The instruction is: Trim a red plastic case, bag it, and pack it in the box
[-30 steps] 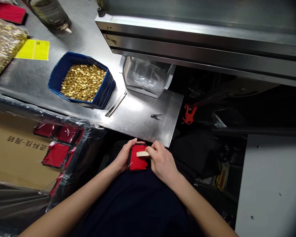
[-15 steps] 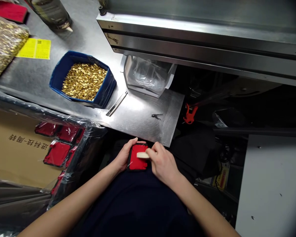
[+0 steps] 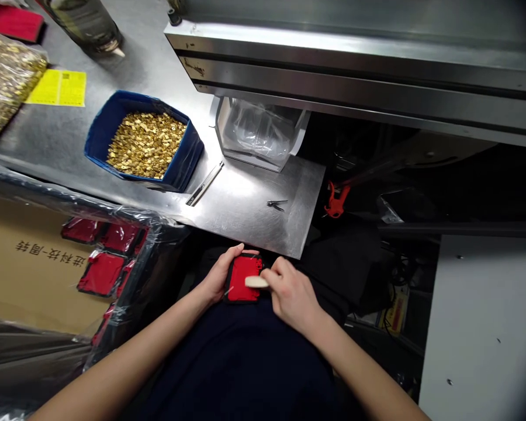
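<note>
A red plastic panel with a black rim [image 3: 243, 275] lies over my lap. My left hand [image 3: 220, 272] is closed on its left edge, thumb along the top corner. In my right hand [image 3: 291, 289] a cream-coloured stick-like tool with a rounded end [image 3: 256, 282] is gripped, the end resting over the panel's right half. Whether it presses on the surface I cannot tell. My fingers hide the rest of the tool.
A blue bin [image 3: 188, 155] of small gold metal parts stands on the metal bench [image 3: 241, 204], near a utility knife [image 3: 205, 183], small pliers [image 3: 277, 204] and a grey bin [image 3: 254, 161] with clear bags. Left, a plastic-lined box [image 3: 26, 280] holds similar red panels [image 3: 101, 273].
My right hand and the cream-coloured tool have shifted slightly down along the panel. My left hand keeps its hold; the whole view has moved a little.
</note>
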Demonstrator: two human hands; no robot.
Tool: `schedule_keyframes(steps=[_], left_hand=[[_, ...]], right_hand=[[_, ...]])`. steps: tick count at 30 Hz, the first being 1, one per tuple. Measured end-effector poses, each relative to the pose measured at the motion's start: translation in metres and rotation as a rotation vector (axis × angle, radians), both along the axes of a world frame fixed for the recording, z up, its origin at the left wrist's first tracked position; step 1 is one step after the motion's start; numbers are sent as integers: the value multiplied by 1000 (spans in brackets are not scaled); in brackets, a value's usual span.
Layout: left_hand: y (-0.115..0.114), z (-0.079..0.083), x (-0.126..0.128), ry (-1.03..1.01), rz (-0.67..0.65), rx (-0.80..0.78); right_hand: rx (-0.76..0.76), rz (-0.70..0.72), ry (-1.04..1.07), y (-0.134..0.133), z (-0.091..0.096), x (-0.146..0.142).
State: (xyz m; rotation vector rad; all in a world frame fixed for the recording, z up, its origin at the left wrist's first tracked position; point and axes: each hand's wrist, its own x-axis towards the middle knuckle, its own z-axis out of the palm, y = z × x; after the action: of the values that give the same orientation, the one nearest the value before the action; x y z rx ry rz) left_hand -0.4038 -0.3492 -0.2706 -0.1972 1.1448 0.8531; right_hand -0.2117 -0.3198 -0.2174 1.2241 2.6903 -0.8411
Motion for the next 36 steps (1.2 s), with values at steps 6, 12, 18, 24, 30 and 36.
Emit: schedule_keyframes(steps=[6,12,18,24,30,36], left_hand=[[1,2,-2,-27,-6,-19],[2,2,-3,-41,-18,-17],[3,3,-3,-53,-25,-7],[5,4,-6,-75,-38,-23],[5,4,-4,-69,-37,-24],[5,2,-3,-44,-26,-49]], right_hand=[[-11,-34,16,-1,-5,8],[-28,11,23,-2,-3,11],[-8,64,24,-4,-2,9],[-21,-5,33,-4,-6,12],[-9,24,33,-7,-2,8],[34,-69,-1,-5,-2,3]])
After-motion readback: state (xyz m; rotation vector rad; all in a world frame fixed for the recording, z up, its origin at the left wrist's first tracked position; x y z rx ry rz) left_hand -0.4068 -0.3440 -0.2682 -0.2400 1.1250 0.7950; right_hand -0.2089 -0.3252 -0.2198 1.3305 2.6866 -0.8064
